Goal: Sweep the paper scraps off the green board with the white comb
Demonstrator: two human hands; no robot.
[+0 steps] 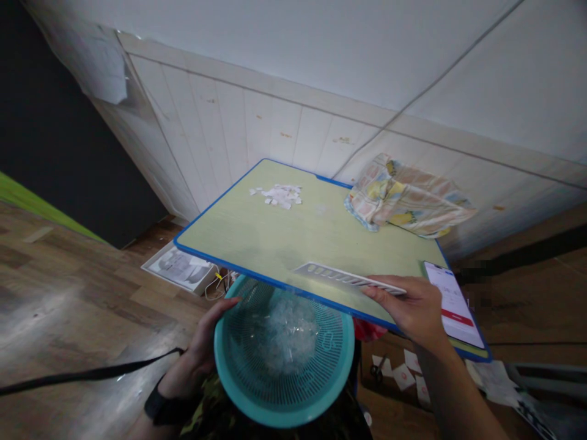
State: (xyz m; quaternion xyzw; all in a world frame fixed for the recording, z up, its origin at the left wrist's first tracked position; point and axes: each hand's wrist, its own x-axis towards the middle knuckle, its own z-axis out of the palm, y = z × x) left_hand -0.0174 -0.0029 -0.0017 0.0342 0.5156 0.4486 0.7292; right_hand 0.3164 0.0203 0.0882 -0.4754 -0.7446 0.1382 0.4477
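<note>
My left hand (208,342) grips the rim of a teal plastic basket (238,391) held just under the near edge of a green table with blue trim (257,235). Small clear and white pieces (287,333) lie in the basket. A flat white slatted strip (342,278) rests on the table's near edge, and my right hand (415,308) holds its right end. A small heap of white paper bits (279,195) sits at the table's far side.
A folded patterned cloth (406,201) lies at the table's far right. A phone with a lit screen (452,302) sits at the near right corner. Papers and scissors (398,373) lie on the wooden floor, with a flat white box (178,266) by the wall.
</note>
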